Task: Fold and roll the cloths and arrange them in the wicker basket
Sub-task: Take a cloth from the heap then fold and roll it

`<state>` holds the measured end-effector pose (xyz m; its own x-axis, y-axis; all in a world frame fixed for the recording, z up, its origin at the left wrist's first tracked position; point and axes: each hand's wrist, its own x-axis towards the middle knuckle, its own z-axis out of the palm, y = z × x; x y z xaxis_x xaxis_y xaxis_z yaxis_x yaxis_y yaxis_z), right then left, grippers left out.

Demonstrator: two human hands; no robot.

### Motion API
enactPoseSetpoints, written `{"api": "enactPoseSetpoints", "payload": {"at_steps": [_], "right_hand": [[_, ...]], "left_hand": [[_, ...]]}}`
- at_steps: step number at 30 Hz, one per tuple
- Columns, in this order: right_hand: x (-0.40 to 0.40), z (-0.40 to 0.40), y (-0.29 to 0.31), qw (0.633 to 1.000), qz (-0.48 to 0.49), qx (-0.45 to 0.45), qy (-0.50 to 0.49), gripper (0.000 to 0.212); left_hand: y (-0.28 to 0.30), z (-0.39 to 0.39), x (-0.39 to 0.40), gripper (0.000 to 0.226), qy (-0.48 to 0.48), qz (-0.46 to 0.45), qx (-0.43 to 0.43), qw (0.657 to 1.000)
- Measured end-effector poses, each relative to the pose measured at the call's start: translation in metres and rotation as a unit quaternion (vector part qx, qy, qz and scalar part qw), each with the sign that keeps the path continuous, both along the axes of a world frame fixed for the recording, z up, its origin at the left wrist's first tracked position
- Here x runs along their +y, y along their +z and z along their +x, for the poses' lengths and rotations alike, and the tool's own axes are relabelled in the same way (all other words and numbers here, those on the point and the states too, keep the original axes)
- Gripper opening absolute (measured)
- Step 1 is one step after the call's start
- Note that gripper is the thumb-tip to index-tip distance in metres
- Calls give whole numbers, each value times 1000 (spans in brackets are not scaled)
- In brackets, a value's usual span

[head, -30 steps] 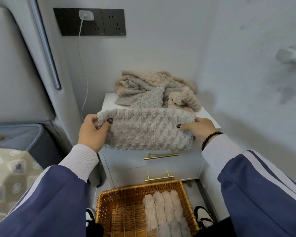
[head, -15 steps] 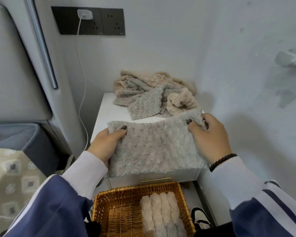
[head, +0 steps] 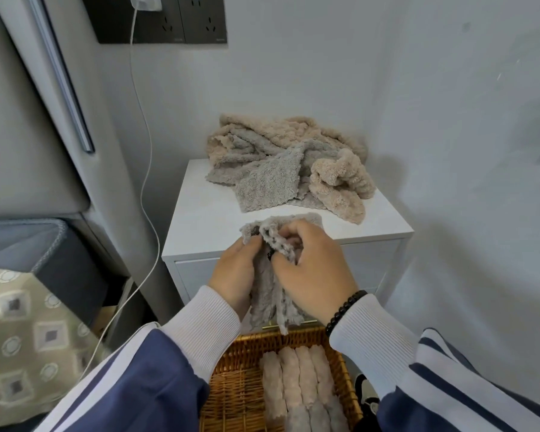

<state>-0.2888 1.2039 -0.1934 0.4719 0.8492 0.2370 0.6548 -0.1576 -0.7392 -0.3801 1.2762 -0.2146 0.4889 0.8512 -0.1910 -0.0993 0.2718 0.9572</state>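
Note:
A grey fluffy cloth hangs folded lengthwise in front of the white cabinet. My left hand grips its left side and my right hand pinches its upper edge, the two hands close together. A heap of beige and grey cloths lies at the back of the cabinet top. Below my hands stands the wicker basket, with several rolled cloths side by side in its right half.
A white charging cable hangs from the dark wall socket down the left side of the cabinet. A bed with a patterned cover is at the left. Walls close in behind and to the right.
My hands have come together, bringing the two ends of the spread grey cloth onto each other so it now hangs folded. The view has tilted down and nearer.

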Motion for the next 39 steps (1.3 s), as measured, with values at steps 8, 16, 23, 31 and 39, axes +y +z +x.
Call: {"api": "enactPoseSetpoints", "payload": {"at_steps": [8, 16, 23, 31, 39], "right_hand": [[2, -10, 0, 995, -36, 26, 94, 51], [1, -9, 1, 981, 63, 163, 83, 44], [2, 15, 3, 967, 16, 253, -36, 46], [-2, 20, -11, 955, 4, 297, 17, 27], [-13, 43, 5, 975, 38, 212, 50, 33]], "left_hand": [[7, -12, 4, 51, -24, -91, -101, 990], [11, -30, 9, 28, 36, -31, -44, 998], [20, -42, 5, 23, 42, -106, -105, 988], [15, -46, 8, 46, -9, 30, -6, 999], [11, -49, 13, 33, -51, 60, -7, 997]]}}
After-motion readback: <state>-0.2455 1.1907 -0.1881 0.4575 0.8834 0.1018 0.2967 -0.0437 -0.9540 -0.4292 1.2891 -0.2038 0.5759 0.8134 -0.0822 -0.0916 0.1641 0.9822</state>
